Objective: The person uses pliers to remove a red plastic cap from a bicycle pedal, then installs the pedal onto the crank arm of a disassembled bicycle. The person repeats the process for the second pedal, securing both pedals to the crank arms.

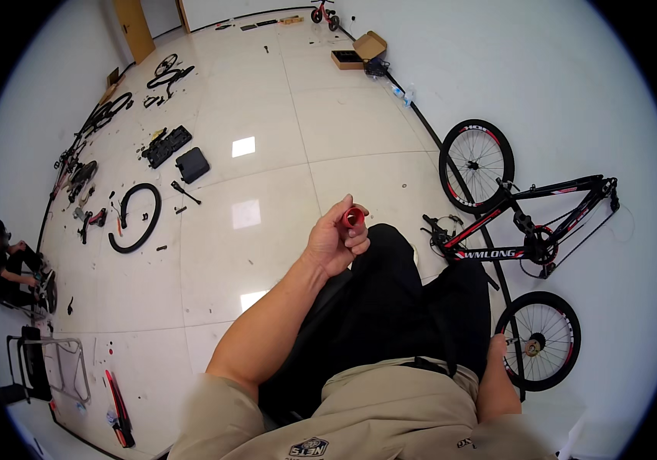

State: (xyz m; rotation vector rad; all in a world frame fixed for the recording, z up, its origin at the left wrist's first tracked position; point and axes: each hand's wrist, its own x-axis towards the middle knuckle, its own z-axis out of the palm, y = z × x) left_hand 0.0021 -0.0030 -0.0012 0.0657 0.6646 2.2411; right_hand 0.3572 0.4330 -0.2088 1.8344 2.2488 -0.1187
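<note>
Raised in front of my knees, my left hand (334, 239) is closed around a short, hollow red ring-shaped part (361, 218). The open end of this part faces up toward me. My right hand (498, 346) hangs low beside my right thigh, near a bicycle wheel with a sprocket cluster (532, 346). Its fingers are mostly hidden, so I cannot make out what they touch. To my right, a black bicycle frame (526, 253) with red and white markings leans by the wall, its crank and chain attached. Another wheel (472, 165) rests against the wall beyond it.
A handlebar with cables (443, 234) is beside my right knee. Across the tiled floor lie a black tyre (156, 218), an opened tool case (167, 146) and several bike parts. Another person (10, 264) sits at far left near a metal-framed chair (33, 360). An open cardboard box (370, 46) stands by the wall.
</note>
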